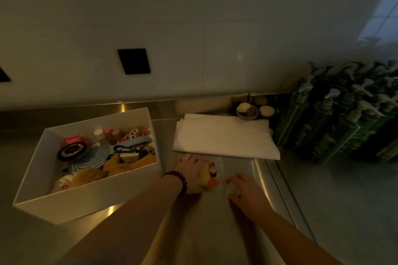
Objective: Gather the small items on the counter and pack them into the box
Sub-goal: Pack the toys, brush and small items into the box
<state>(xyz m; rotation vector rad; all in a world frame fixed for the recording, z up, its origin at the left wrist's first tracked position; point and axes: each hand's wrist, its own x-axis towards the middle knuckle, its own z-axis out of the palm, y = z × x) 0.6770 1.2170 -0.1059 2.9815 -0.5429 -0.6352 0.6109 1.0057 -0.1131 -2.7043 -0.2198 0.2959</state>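
A white box (90, 198) stands on the steel counter at the left. It holds a blue hairbrush (94, 157), a round black tin (72, 151), yellow cloth and several small bottles and trinkets. To its right a small yellow toy figure (207, 175) lies on a thin pale sheet (220, 166). My left hand (189, 171), with a bead bracelet on the wrist, rests flat beside the toy and touches its left side. My right hand (245, 189) is right of the toy, its fingers curled on a crumpled part of the clear wrap (233, 188).
A folded white cloth (226, 137) lies behind the hands. Small bowls (247, 111) sit against the back wall. Several green pump bottles (336, 118) crowd the right side. The counter's edge (284, 189) runs down the right, with floor beyond.
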